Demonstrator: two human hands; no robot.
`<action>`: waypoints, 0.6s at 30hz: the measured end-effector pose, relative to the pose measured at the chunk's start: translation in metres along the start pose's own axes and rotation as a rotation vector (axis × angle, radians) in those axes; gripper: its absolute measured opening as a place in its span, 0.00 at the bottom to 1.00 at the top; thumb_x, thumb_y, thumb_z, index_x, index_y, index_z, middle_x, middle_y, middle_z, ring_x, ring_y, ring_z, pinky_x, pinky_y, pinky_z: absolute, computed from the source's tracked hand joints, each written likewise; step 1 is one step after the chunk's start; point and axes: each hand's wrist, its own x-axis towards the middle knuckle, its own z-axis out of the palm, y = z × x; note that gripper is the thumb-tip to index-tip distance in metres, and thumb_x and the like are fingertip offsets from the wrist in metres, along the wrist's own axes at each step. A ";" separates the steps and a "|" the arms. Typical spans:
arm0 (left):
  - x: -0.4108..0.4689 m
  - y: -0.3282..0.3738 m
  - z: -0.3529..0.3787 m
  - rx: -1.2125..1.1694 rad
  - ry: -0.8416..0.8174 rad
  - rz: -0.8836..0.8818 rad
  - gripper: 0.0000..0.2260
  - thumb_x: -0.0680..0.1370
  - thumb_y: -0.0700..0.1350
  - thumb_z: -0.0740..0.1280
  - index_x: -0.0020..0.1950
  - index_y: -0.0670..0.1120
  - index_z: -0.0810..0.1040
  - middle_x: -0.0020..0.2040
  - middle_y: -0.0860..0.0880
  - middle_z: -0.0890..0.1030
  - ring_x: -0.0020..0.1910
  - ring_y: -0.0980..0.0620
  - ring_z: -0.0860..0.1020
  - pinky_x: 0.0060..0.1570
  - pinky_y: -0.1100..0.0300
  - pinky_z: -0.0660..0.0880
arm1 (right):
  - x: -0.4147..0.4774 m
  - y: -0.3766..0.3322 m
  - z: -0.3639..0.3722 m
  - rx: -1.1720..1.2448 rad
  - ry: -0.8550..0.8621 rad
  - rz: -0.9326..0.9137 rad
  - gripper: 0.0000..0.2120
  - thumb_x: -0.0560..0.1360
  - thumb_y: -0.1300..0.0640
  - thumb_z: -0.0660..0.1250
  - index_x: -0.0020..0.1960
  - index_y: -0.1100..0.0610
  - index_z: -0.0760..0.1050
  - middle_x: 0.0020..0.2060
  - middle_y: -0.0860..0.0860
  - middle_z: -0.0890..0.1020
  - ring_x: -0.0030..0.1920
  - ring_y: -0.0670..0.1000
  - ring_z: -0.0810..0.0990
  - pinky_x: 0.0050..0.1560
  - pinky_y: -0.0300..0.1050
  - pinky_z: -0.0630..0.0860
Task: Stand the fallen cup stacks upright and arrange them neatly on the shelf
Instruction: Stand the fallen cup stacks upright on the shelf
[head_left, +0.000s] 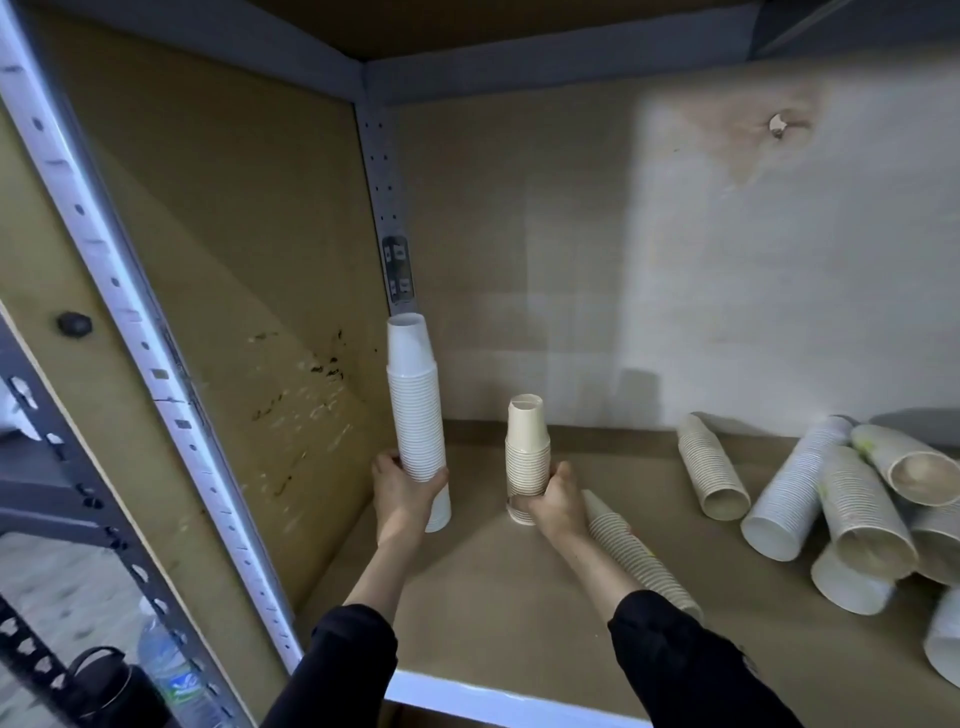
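1. Cup stack, beige (641, 556), lies on its side on the shelf (493, 597) just beside my right forearm.
2. My right hand (556, 501) grips the short beige stack (527, 457), upright.
3. My left hand (405, 488) grips the tall white stack (415, 410), upright in the back-left corner.
4. Fallen stacks (831, 499) lie heaped at right.

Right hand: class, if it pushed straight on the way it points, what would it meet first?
The right hand already grips the short beige stack; beyond that, probably the shelf's back wall, though depth is unclear.
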 end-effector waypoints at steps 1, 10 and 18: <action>0.000 0.000 -0.001 0.004 -0.006 -0.002 0.29 0.68 0.42 0.75 0.64 0.38 0.66 0.62 0.40 0.71 0.61 0.40 0.73 0.58 0.47 0.73 | -0.001 0.000 0.000 0.000 0.001 0.002 0.30 0.62 0.60 0.77 0.57 0.67 0.66 0.56 0.62 0.74 0.57 0.60 0.75 0.54 0.48 0.71; -0.011 -0.005 -0.011 0.136 -0.058 0.013 0.27 0.71 0.39 0.72 0.67 0.38 0.67 0.65 0.38 0.70 0.63 0.40 0.72 0.62 0.50 0.70 | -0.002 -0.008 -0.017 -0.103 -0.070 0.013 0.25 0.65 0.60 0.73 0.58 0.65 0.69 0.59 0.60 0.77 0.58 0.57 0.78 0.55 0.46 0.73; -0.051 -0.002 0.001 0.255 -0.118 -0.117 0.18 0.75 0.39 0.64 0.64 0.38 0.70 0.64 0.37 0.73 0.62 0.37 0.72 0.59 0.52 0.71 | 0.005 -0.011 -0.069 -0.082 0.024 -0.037 0.24 0.67 0.66 0.71 0.62 0.66 0.71 0.59 0.62 0.75 0.59 0.57 0.75 0.60 0.42 0.70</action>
